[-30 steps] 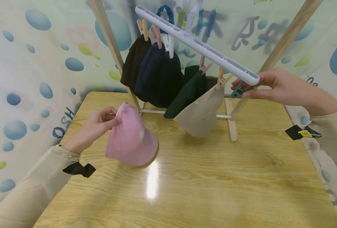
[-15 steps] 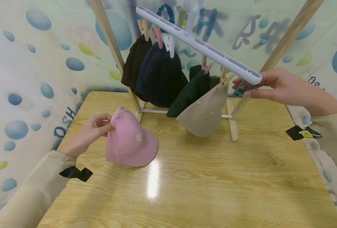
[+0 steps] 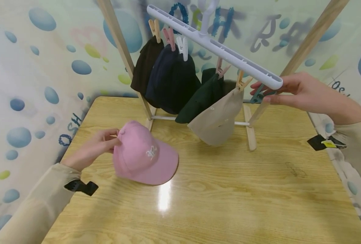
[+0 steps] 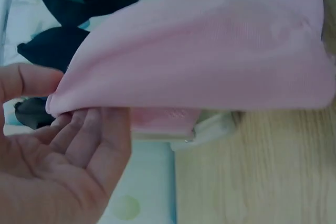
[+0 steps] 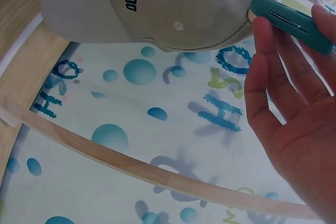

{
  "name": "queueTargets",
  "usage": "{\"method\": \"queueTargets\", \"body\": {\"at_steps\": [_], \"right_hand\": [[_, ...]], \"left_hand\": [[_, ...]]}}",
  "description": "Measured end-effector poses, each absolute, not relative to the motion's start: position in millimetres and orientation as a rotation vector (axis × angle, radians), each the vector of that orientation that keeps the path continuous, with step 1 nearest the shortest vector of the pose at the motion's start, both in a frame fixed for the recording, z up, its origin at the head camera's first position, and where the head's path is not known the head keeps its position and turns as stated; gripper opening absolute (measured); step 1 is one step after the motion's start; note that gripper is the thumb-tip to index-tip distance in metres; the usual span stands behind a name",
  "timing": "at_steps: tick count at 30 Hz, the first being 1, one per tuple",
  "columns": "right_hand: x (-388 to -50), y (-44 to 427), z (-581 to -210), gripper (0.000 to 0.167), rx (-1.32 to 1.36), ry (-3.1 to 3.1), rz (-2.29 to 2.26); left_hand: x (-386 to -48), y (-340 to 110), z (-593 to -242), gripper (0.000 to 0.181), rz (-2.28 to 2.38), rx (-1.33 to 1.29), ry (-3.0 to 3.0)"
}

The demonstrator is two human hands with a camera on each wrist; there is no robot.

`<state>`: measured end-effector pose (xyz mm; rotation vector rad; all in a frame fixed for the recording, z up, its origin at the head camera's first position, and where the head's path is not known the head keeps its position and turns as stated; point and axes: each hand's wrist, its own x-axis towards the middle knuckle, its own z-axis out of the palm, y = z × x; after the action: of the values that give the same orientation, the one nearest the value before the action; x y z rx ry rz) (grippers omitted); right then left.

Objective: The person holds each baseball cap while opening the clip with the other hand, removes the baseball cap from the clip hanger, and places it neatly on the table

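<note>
In the head view my left hand [image 3: 92, 147] pinches the crown of a pink baseball cap [image 3: 136, 149] above the table. Its brim points right and white embroidery shows on the front. The left wrist view has my thumb and fingers on either side of the pink fabric [image 4: 194, 56]. My right hand [image 3: 305, 93] pinches a teal clothespin [image 3: 257, 97] by the right end of the white hanger bar [image 3: 238, 57]. Just left of that clothespin hangs a beige cap [image 3: 218, 118], lettered in the right wrist view, from a yellow clothespin [image 3: 242, 81].
A dark green cap [image 3: 200, 98], a black cap [image 3: 180, 83], a navy cap [image 3: 159, 73] and a brown cap [image 3: 145, 66] hang by clothespins. Wooden posts [image 3: 116, 34] flank the hanger. Beneath is a wooden table [image 3: 217, 196]; a patterned backdrop stands behind.
The pink cap has dropped lower and turned, its brim swinging out to the right and its embroidery coming into fuller view. My left hand has shifted slightly left and down; my right hand has barely moved.
</note>
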<state>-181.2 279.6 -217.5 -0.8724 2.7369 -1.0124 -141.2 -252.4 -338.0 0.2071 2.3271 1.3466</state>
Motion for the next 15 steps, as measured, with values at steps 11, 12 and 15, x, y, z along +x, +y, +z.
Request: {"method": "queueTargets", "body": {"at_steps": [11, 12, 15], "right_hand": [[-181, 279, -217, 0.037, -0.925, 2.696, -1.041], [-181, 279, -217, 0.037, -0.941, 2.686, -1.053], [-181, 279, -217, 0.037, -0.972, 2.669, -1.071]], "left_hand": [[-144, -270, -366, 0.053, 1.242, 0.224, 2.159], [-145, -271, -366, 0.053, 1.244, 0.231, 2.152], [-146, -273, -367, 0.051, 1.242, 0.247, 2.135]]}}
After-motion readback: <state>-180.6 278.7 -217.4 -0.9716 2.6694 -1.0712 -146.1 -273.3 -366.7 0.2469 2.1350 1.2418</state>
